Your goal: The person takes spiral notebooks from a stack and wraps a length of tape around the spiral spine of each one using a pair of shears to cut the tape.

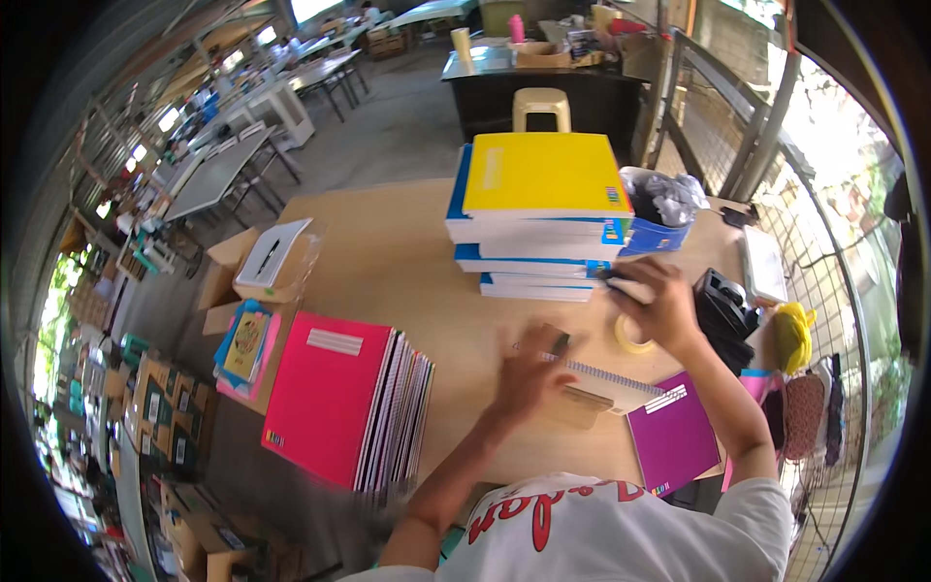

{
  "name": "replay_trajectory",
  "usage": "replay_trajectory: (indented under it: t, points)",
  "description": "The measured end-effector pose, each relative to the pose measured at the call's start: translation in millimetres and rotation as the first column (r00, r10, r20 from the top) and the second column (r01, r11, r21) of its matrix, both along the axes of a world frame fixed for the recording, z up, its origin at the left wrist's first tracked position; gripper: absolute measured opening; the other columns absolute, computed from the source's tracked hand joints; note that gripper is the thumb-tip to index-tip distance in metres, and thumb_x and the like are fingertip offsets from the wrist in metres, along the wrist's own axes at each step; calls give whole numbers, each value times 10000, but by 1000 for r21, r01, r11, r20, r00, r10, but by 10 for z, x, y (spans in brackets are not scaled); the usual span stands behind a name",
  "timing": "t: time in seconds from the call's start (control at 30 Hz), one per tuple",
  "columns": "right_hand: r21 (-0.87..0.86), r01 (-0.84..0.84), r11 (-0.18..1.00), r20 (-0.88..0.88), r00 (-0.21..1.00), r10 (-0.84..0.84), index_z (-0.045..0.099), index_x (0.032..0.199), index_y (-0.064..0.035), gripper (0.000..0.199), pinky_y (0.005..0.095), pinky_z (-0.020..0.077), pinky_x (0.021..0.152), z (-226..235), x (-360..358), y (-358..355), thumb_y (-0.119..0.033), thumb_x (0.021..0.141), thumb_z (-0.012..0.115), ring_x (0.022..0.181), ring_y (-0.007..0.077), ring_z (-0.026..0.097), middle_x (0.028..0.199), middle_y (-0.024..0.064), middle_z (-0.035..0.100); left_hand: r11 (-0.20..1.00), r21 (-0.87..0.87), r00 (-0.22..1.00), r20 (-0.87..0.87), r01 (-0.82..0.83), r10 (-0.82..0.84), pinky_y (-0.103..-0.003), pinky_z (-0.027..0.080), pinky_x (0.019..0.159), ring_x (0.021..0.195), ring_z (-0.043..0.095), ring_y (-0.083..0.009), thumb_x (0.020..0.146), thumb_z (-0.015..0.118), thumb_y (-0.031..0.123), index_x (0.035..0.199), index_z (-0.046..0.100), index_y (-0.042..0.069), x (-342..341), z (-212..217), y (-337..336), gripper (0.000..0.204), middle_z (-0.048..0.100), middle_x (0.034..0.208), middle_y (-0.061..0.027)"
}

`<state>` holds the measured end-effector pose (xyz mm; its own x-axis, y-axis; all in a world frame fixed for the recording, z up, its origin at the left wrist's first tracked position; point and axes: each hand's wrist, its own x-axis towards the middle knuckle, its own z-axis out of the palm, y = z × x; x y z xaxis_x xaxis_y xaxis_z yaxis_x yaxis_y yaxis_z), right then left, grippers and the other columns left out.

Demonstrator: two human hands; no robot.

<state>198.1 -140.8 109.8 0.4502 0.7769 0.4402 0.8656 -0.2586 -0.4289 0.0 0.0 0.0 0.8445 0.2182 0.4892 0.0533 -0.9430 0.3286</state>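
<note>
Two stacks of notebooks sit on the pale wooden table: a tall yellow-topped pile of glossy books at the far side, and a fanned pink-covered stack overhanging the near-left edge. The left hand, blurred, fingers spread, presses a white spiral-bound notebook. The right hand pinches a white marker beside one clear tape ring. One purple notebook lies near-right. Bare tabletop stays open mid-left.

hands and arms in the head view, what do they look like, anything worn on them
Both forearms are bare: no gloves and no watch or bracelet that shows. The left hand is motion-blurred, so rings cannot be ruled out; none shows on the right hand. Short white sleeves belong to a white T-shirt with red lettering.
</note>
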Motion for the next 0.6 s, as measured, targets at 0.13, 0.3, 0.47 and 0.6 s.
replay_trajectory:
  t: [0.13, 0.3, 0.47, 0.6]
  points:
    - [334, 130, 934, -8, 991, -135, 685, 1143, 3, 352, 337, 506, 874, 373, 159, -262, -119, 818, 746, 969, 269, 678, 1048, 139, 704, 989, 102, 993, -61, 109, -103, -444, 405, 979, 1040, 607, -154, 795, 730, 150, 1156, 698, 266, 188, 335, 102, 381, 670, 968, 33]
    - [320, 422, 848, -202, 905, -375, 671, 1169, 35, 332, 306, 484, 888, -284, 603, -1463, -173, 912, 707, 955, 171, 642, 1060, 112, 704, 833, -258, 708, 441, -489, 552, -383, 521, 779, 875, 660, -226, 901, 618, 106, 1153, 687, 74, -1140, 1384, 507, 264, 700, 961, -71]
    - [143, 515, 845, -283, 840, -464, 686, 1141, 20, 299, 318, 491, 881, -1098, 454, -1944, -159, 902, 712, 956, 199, 654, 1029, 132, 700, 630, -398, 560, 290, -667, 776, -315, 491, 915, 1008, 647, -173, 1007, 555, 222, 1299, 631, 37, -2803, 1871, 1636, 354, 722, 1096, -100]
    - [19, 554, 833, -324, 791, -519, 701, 1087, -13, 293, 364, 504, 866, -1770, 98, -2024, -143, 830, 755, 933, 292, 652, 987, 152, 681, 326, -62, 332, -163, -943, 929, -387, 491, 937, 1002, 664, -298, 982, 566, 211, 1290, 651, 114, -3554, 1098, 2029, 334, 706, 1128, -92]
